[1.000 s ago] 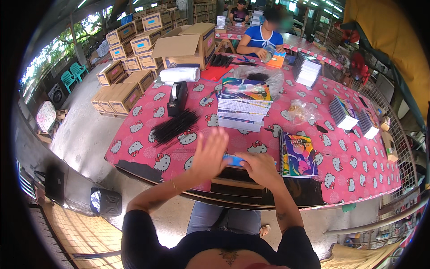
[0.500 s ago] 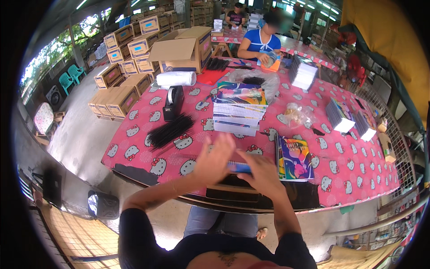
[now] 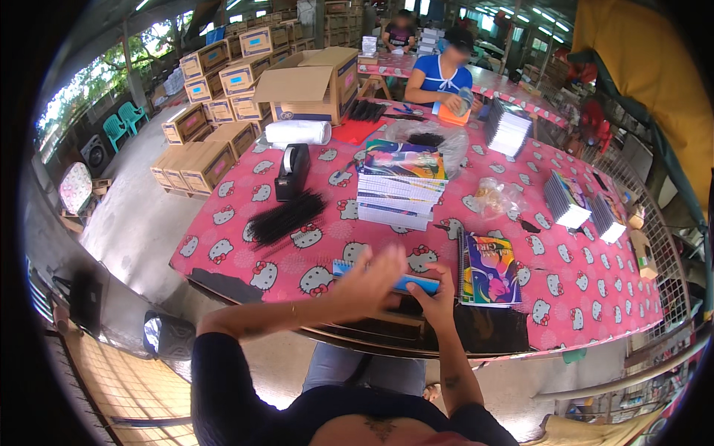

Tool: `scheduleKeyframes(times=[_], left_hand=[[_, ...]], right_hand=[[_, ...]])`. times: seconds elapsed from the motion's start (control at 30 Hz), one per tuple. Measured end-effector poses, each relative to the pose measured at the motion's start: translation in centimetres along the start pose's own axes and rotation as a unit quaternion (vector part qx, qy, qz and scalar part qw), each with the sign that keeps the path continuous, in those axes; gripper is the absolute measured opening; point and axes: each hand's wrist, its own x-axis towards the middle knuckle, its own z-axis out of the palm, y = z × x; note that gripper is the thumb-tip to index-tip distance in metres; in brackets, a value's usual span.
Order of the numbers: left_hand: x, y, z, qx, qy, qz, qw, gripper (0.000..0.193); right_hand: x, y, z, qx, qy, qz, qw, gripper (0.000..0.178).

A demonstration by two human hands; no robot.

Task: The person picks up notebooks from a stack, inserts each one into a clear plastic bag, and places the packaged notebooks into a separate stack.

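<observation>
A notebook with a blue edge (image 3: 422, 284) lies crosswise at the table's near side, right in front of me. My left hand (image 3: 372, 279) passes over its middle, fingers stretched out and blurred by motion. Its palm hides part of the notebook, so contact cannot be made out. My right hand (image 3: 437, 299) pinches the right end, thumb on the near side and fingers beyond. To the right lie spiral notebooks with a colourful cover (image 3: 491, 271). Farther off stands a tall stack of notebooks (image 3: 398, 195) with printed covers.
Black spiral coils (image 3: 286, 217) lie in a heap at left, beside a black tape dispenser (image 3: 293, 172). A plastic bag (image 3: 497, 197) and more notebook stacks (image 3: 567, 199) sit at right. Across the pink-covered table (image 3: 223, 245) a co-worker (image 3: 440, 78) handles something orange. Cardboard boxes (image 3: 305, 89) stand behind.
My left hand has moved right along the notebook, uncovering its left end. My right hand has shifted slightly right and lower, and more of the blue edge shows.
</observation>
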Motion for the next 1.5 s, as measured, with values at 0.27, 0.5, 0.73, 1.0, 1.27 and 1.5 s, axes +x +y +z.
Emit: scheduleKeyframes(times=[0.27, 0.5, 0.73, 1.0, 1.27, 1.5], left_hand=[[-2.1, 2.1, 1.9, -0.078, -0.024, 0.068, 0.994, 0.078], [1.4, 1.2, 1.4, -0.044, 0.01, -0.018, 0.999, 0.077], [0.8, 2.3, 2.3, -0.083, 0.019, 0.002, 0.996, 0.085], [-0.2, 4.3, 3.4, -0.165, 0.055, 0.007, 0.985, 0.083], [1.8, 3.5, 0.6, -0.208, 0.128, -0.096, 0.965, 0.056], [3.1, 1.9, 1.5, -0.331, 0.166, -0.099, 0.924, 0.012]], right_hand=[[0.0, 0.0, -1.7, 0.09, -0.122, 0.048, 0.987, 0.044], [-0.2, -0.9, -2.7, -0.015, -0.167, 0.092, 0.982, 0.025], [0.0, -0.6, -2.6, -0.059, -0.167, 0.063, 0.982, 0.025], [0.3, 0.9, -2.9, -0.081, -0.174, -0.022, 0.981, 0.028], [0.3, -3.7, -3.9, -0.077, -0.143, -0.001, 0.987, 0.031], [3.6, -3.9, -6.2, -0.079, -0.202, 0.082, 0.973, 0.019]])
